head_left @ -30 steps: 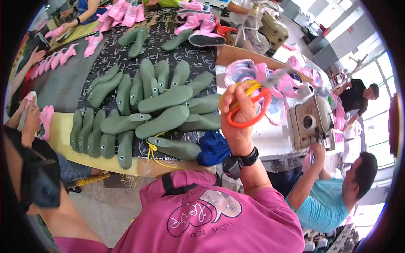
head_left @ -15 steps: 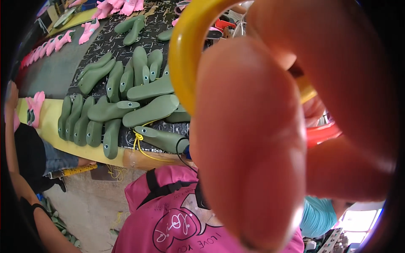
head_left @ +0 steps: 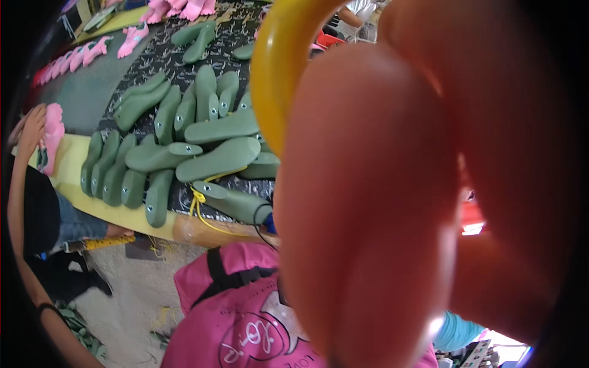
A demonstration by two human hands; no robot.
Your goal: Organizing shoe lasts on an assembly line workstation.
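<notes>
Grey floor (head_left: 135, 294) and a long workbench (head_left: 159, 58) under dark patterned cloth take up the left side of what we see, while our right hand (head_left: 399, 184) blots out most of the right. A second ago we had that hand out over the bench's right side; now it looms close before the lens, as it did half a second ago. Green shoe lasts (head_left: 218, 159) lie in the same loose rows, none touched by us. Our left forearm (head_left: 67, 337) enters at the lower left, its hand out of view. At the far left a co-worker's hand (head_left: 34, 126) has come onto a pink shoe (head_left: 54, 132). Our right fingers are curled around the scissors (head_left: 267, 80), whose yellow loop shows beside them; the blades are hidden. With the scissors raised away from the lasts, we judge our bench work paused.
</notes>
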